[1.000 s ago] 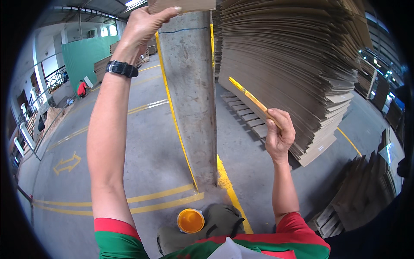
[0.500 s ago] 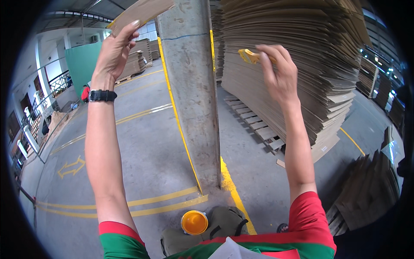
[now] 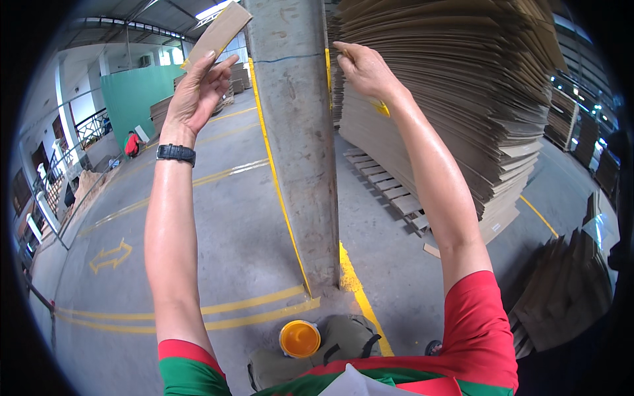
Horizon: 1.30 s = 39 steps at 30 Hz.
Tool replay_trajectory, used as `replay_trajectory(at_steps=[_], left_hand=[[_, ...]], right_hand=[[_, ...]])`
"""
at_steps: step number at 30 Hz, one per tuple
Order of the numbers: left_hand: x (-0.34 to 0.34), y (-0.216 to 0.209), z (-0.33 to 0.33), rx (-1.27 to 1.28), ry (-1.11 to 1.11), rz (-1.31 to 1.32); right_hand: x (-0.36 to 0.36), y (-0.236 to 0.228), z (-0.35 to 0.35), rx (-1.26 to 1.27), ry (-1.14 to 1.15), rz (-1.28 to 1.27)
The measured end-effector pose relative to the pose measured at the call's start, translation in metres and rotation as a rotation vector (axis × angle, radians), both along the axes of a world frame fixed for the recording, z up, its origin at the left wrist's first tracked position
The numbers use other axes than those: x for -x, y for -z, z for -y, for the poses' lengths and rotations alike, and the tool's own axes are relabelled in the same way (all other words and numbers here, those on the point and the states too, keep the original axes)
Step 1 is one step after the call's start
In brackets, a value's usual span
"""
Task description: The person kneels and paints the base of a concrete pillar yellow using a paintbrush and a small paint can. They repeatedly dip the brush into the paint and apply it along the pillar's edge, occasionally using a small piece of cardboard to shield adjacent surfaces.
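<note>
In my raised left hand (image 3: 195,96), a strip of brown cardboard (image 3: 224,32) with yellow along its edges is gripped between thumb and fingers, the other fingers loosely spread. The strip slants up beside the left edge of a grey steel column (image 3: 295,145). My right hand (image 3: 365,68) is curled around a yellow paintbrush (image 3: 382,107), mostly hidden; only its yellow end shows under the wrist. The index finger points at the column's yellow right edge; whether it touches, I cannot tell. Low between my legs is a small bucket (image 3: 282,340), yellow-orange inside.
A tall stack of cardboard sheets (image 3: 456,119) on a wooden pallet (image 3: 386,185) rises right of the column. More cardboard (image 3: 561,290) leans at lower right. Yellow lines (image 3: 257,310) mark the floor. A person in red (image 3: 133,143) crouches far left near a green panel (image 3: 135,92).
My right hand has moved left and up to the column's right edge, and the brush has turned to point down under the wrist. My left hand has shifted slightly right and down; its cardboard strip stands steeper.
</note>
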<state>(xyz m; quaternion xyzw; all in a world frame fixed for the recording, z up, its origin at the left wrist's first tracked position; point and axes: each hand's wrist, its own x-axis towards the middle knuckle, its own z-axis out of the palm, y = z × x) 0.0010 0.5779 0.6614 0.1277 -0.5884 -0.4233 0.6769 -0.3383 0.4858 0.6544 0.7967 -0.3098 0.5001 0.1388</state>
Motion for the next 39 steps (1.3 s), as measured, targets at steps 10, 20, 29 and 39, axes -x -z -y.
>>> replay_trajectory(at_steps=[10, 20, 29, 39], left_hand=[[-0.004, -0.004, 0.005, 0.013, 0.005, 0.023], [-0.003, -0.001, -0.043, 0.181, -0.528, 0.216], [-0.046, 0.136, -0.136, 0.15, -0.783, 0.205], [-0.069, 0.369, -0.177, -0.485, -0.815, -0.225]], right_hand=[[0.002, -0.002, -0.004, -0.086, -0.053, 0.034], [0.044, 0.01, -0.043, 0.03, 0.276, -0.127], [0.074, 0.082, -0.081, 0.402, -0.086, 0.245], [0.036, 0.104, -0.046, 0.652, -0.097, 0.027]])
